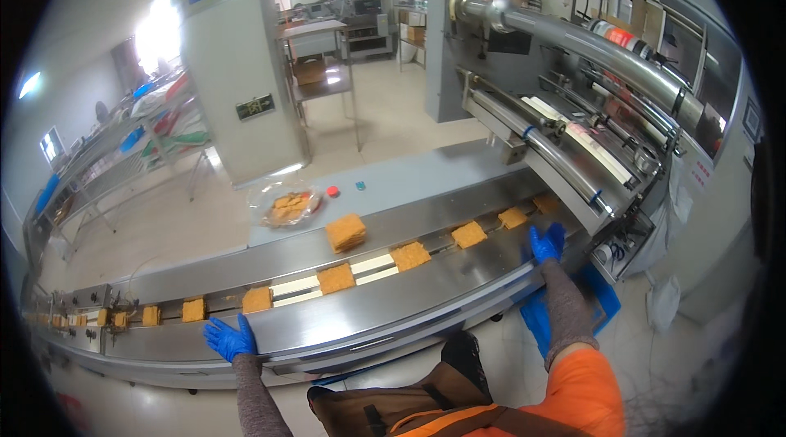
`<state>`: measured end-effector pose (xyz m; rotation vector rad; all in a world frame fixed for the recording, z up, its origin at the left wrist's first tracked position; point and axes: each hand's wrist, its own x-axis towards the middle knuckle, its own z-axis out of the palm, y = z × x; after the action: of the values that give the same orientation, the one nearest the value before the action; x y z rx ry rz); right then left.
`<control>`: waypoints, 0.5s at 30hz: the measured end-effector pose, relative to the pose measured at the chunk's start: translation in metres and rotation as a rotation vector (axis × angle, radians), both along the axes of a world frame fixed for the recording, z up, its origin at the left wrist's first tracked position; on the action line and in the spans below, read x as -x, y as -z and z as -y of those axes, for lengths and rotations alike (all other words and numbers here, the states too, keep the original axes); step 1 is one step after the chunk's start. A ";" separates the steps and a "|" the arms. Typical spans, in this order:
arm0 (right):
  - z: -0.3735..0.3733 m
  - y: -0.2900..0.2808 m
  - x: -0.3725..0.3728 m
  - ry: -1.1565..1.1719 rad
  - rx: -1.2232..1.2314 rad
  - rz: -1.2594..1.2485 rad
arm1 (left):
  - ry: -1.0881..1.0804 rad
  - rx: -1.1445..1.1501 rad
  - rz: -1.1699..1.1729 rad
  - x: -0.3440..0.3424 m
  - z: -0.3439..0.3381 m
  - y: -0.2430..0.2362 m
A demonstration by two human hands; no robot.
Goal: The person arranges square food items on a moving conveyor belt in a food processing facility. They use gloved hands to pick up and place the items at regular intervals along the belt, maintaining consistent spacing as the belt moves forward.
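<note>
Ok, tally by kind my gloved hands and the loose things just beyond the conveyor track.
Blue-gloved hands: 2
Orange-brown slab stack: 1
Clear bag of pieces: 1
Small red item: 1
Small teal item: 1
Total: 6

Blue-gloved fingers [216, 333], mottled grey-brown sleeves [566, 298], orange upper sleeve [585, 392], brown orange-trimmed garment [377, 401]

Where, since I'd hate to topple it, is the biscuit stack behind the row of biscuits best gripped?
Probably low on its left and right sides, coming from above. The biscuit stack is squarish, several thin layers high, and rests flat on the steel ledge with both sides exposed; a low approach from the front would cross the biscuit row.
</note>
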<state>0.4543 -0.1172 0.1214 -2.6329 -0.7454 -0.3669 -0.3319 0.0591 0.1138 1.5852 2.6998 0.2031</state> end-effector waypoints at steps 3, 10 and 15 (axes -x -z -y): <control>0.032 0.027 -0.031 -0.087 0.033 -0.086 | 0.142 -0.019 0.050 -0.030 -0.003 0.001; -0.022 0.008 0.140 -0.968 0.141 0.038 | 0.827 -0.166 0.076 -0.170 0.044 0.017; -0.064 -0.008 0.244 -1.298 0.202 -0.007 | 1.198 -0.141 0.057 -0.316 0.059 -0.007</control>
<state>0.2103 -0.0536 0.1292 -1.7309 -2.2708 0.1116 -0.0157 0.0006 0.1207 2.7756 1.2952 0.3786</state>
